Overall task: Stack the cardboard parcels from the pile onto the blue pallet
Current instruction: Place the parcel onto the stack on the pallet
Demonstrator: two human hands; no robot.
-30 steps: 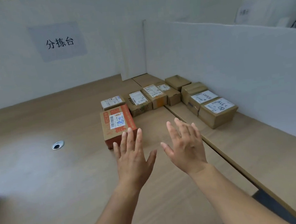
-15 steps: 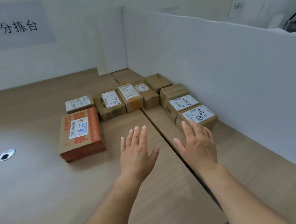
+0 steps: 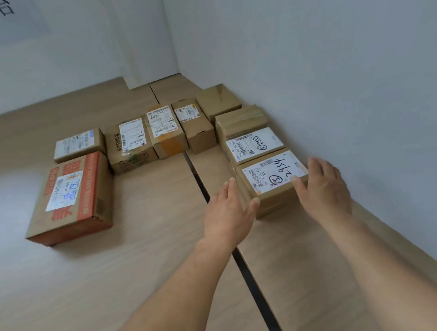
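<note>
Nearest parcel point(image 3: 272, 179), handwritten 2954: on tabletop point(image 3: 152, 238), just beside white partition point(image 3: 336, 74). Left grip point(image 3: 230, 212) and right grip point(image 3: 324, 190) flank it, fingers straight, thumbs at its near edge, nothing clasped. Labelled parcel point(image 3: 254, 144) touching behind. Row of parcels point(image 3: 166, 130) beyond. Orange-printed parcel point(image 3: 73, 198) well left.

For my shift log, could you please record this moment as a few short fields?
parcels on table: nine visible
nearest parcel: handwritten label, beside the white partition
left hand: open, at that parcel's left side
right hand: open, at its right side
grip: not closed; contact unclear
blue pallet: not in view
</note>
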